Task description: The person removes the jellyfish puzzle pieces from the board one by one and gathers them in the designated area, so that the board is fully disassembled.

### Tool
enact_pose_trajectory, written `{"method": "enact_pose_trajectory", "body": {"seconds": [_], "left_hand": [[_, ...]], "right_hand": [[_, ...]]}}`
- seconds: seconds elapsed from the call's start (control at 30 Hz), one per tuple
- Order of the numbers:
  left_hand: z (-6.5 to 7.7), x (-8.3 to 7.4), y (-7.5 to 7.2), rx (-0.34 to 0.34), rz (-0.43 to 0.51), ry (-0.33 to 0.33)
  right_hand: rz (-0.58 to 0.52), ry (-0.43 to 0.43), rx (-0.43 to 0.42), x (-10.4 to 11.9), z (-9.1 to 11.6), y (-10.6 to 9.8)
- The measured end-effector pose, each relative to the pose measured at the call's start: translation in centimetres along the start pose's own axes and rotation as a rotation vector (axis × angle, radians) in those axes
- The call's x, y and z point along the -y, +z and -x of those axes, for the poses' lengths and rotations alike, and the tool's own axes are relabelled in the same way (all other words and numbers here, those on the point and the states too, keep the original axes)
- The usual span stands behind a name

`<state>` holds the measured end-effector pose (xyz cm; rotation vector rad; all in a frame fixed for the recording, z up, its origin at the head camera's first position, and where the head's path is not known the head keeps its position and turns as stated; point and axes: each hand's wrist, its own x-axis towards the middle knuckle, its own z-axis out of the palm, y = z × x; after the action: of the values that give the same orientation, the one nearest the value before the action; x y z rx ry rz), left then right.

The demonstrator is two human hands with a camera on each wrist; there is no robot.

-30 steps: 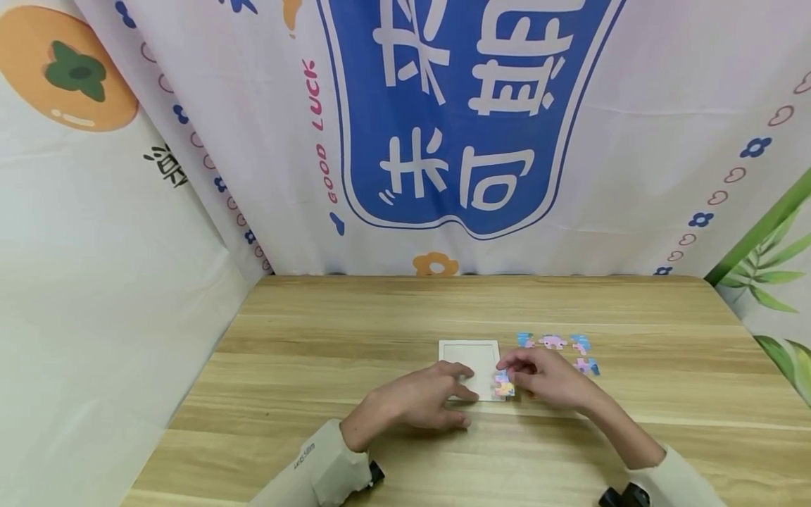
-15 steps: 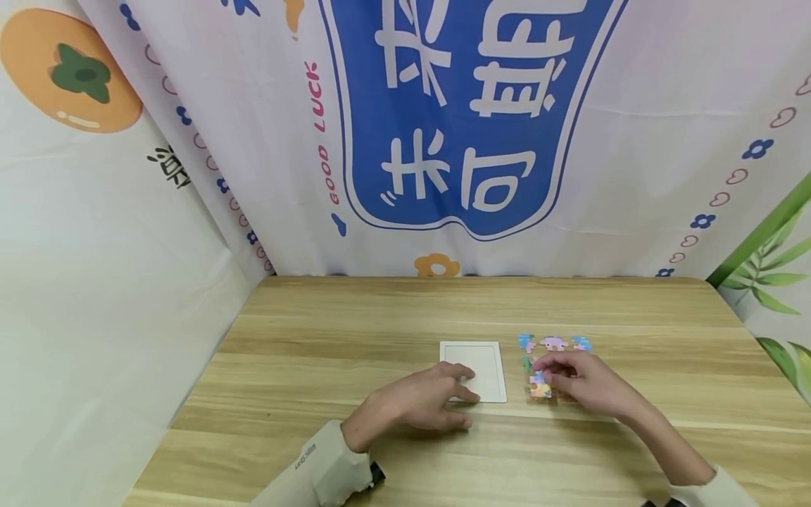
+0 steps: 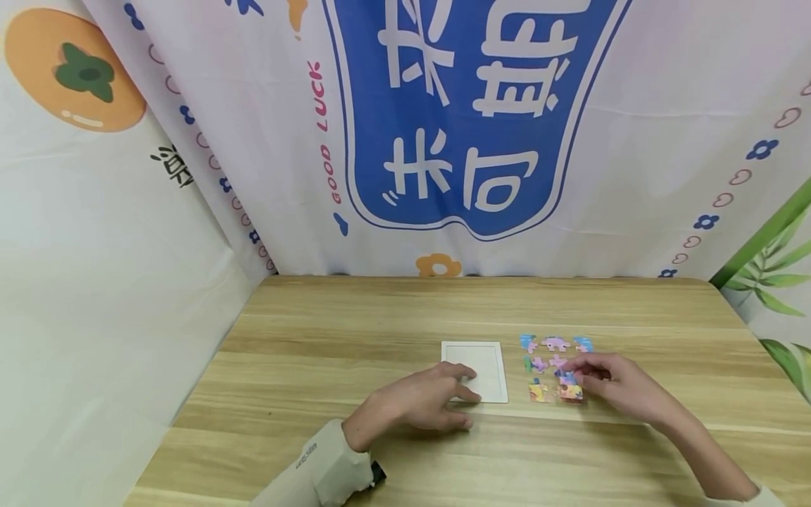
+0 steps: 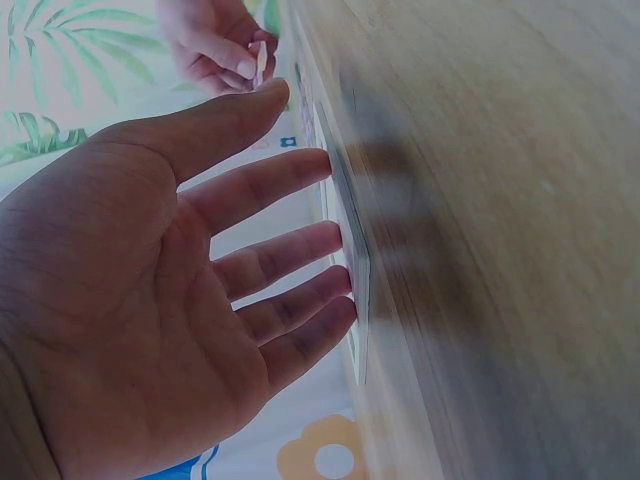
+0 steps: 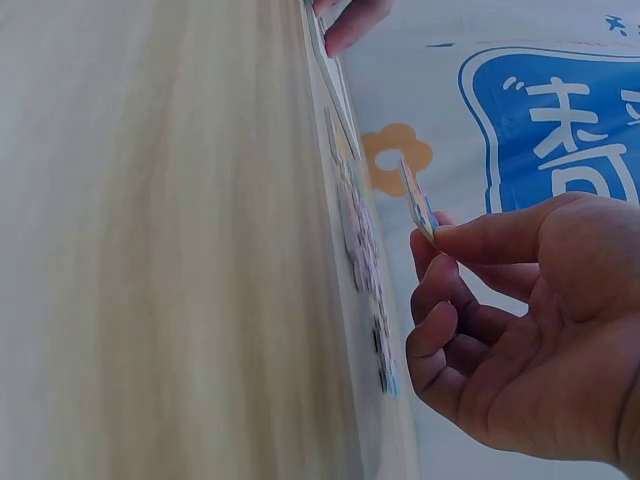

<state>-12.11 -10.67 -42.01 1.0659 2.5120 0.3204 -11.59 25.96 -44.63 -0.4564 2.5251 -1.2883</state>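
My left hand (image 3: 426, 399) rests with spread fingers on the left side of a white puzzle tray (image 3: 489, 362). Its fingertips (image 4: 338, 240) touch the tray's surface in the left wrist view. Right of the tray, my right hand (image 3: 616, 384) pinches a colourful jigsaw piece (image 3: 571, 386) between thumb and forefinger. In the right wrist view the held piece (image 5: 418, 200) is tilted and raised off the table. Beneath and around it lie loose jigsaw pieces (image 3: 556, 344) in spaced rows, some partly hidden by the right hand.
The wooden table (image 3: 355, 317) reaches back to a printed curtain (image 3: 298, 232). Among the loose pieces, a yellow one (image 3: 538, 391) lies nearest the front, and a blue-and-pink one (image 3: 528, 343) is at the back left.
My right hand has carried the jigsaw piece from the tray's right edge rightward over the loose pieces, uncovering some of them. My left hand has stayed on the tray.
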Motion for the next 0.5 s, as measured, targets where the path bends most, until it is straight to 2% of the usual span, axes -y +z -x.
{"method": "enact_pose_trajectory", "body": {"seconds": [0.5], "left_hand": [[0.0, -0.1, 0.0, -0.001, -0.001, 0.004]], "right_hand": [[0.071, 0.003, -0.064, -2.0, 1.9, -1.8]]}}
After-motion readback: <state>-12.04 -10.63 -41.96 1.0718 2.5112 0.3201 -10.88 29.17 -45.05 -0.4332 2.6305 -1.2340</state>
